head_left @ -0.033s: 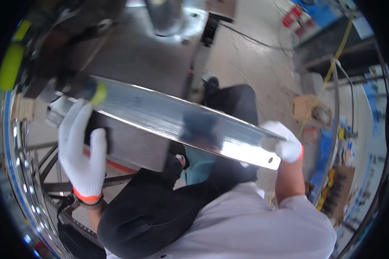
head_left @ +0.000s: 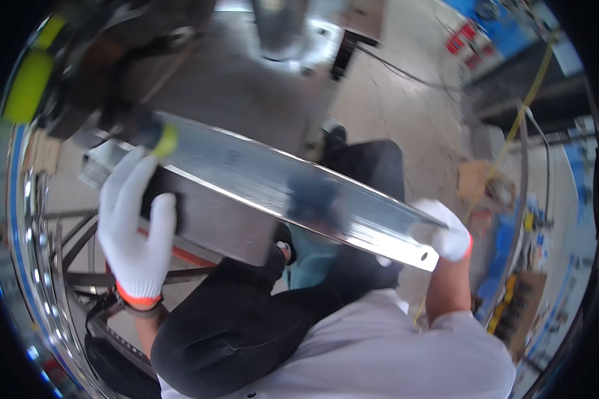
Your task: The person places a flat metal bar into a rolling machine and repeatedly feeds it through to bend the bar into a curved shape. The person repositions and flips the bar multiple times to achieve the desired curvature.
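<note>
One metal channel (head_left: 246, 165) pinched by R hand (head_left: 451, 234), L hand's (head_left: 134, 243) thumb spread from fingers: prob. positioning; next needs steady align.

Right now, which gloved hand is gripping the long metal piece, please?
The right hand grips the long metal piece by its holed end; the left hand is open, near the other end.

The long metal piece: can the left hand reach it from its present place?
Probably yes: the open left hand is beside the left end of the long metal piece, and nothing visible blocks its near edge; blur hides whether they touch.
</note>
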